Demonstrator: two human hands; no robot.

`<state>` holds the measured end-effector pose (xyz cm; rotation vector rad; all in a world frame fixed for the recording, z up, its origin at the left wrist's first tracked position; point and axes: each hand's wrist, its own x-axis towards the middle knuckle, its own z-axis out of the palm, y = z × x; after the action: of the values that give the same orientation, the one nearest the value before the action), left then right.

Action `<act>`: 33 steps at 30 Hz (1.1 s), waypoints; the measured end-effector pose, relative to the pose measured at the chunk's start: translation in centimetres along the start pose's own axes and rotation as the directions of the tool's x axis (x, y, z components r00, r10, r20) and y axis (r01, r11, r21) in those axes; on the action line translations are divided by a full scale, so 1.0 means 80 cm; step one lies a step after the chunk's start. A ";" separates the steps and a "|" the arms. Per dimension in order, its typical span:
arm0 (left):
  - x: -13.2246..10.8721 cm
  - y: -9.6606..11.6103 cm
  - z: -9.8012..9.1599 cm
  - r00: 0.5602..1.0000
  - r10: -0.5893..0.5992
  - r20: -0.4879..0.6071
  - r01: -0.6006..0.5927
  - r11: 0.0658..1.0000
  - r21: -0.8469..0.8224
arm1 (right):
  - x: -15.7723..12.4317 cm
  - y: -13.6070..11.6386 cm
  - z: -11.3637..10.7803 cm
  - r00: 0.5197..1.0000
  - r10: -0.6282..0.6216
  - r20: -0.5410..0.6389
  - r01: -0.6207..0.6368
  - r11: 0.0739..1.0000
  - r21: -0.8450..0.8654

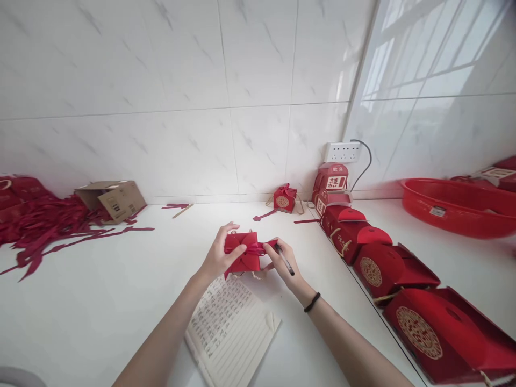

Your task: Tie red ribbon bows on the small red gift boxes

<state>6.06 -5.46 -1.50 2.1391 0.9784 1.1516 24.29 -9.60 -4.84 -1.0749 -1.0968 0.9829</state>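
My left hand (pixel 220 253) grips the left side of a small red gift box (pixel 242 251) with folded flaps, held just above the white table (pixel 88 301). My right hand (pixel 282 262) pinches a red ribbon (pixel 258 248) tied across the box's top, and a dark pen (pixel 285 260) sticks out between its fingers. A lined sheet of handwritten paper (pixel 231 328) lies on the table under my forearms.
A row of red gift boxes (pixel 381 266) runs along the right. A finished small box (pixel 284 198) stands by the wall. A red basin (pixel 459 207) sits far right. A cardboard box (pixel 113 200) and a heap of red ribbons (pixel 44 226) lie at left.
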 end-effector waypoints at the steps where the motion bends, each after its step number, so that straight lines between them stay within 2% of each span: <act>1: 0.000 0.001 0.001 0.999 0.050 0.012 -0.051 0.997 0.061 | -0.001 0.000 0.000 1.000 0.010 0.005 -0.010 1.000 0.000; 4: -0.003 -0.001 0.001 0.986 0.150 0.079 -0.160 0.976 0.146 | -0.002 -0.003 -0.001 0.999 0.040 0.026 -0.040 0.999 0.027; 7: -0.008 -0.006 -0.002 0.980 0.159 0.118 -0.176 0.973 0.149 | 0.000 -0.007 -0.005 0.996 0.067 0.062 -0.070 0.996 0.059; 9: -0.009 -0.007 -0.003 0.977 0.178 0.116 -0.195 0.969 0.149 | 0.001 -0.009 -0.008 0.993 0.081 0.087 -0.088 0.994 0.072; 11: -0.008 -0.006 -0.002 0.977 0.202 0.068 -0.210 0.966 0.153 | 0.003 -0.011 -0.011 0.990 0.089 0.111 -0.097 0.993 0.066; 17: -0.007 0.001 0.007 0.992 0.106 -0.066 -0.097 0.987 0.130 | 0.002 -0.016 -0.021 0.970 0.089 0.224 -0.080 0.995 -0.051; 23: -0.006 0.003 0.014 0.993 0.046 -0.105 -0.034 0.993 0.114 | -0.007 -0.026 -0.022 0.917 0.275 0.289 -0.215 0.951 -0.221; 26: -0.004 0.001 0.012 0.990 -0.001 -0.144 0.013 0.997 0.082 | -0.015 -0.033 -0.020 0.910 0.264 0.319 -0.174 0.942 -0.286; 30: -0.002 -0.001 0.008 0.986 -0.052 -0.156 0.062 0.996 0.057 | -0.026 -0.043 -0.017 0.908 0.166 0.384 -0.037 0.946 -0.321; 33: -0.003 -0.003 0.008 0.992 -0.016 -0.122 0.028 0.995 0.098 | -0.030 -0.046 -0.017 0.914 0.158 0.373 0.013 0.909 -0.416</act>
<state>6.44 -5.57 -2.07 2.1501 1.1321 1.2584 25.45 -12.88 -1.82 -1.2930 -1.6659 1.0892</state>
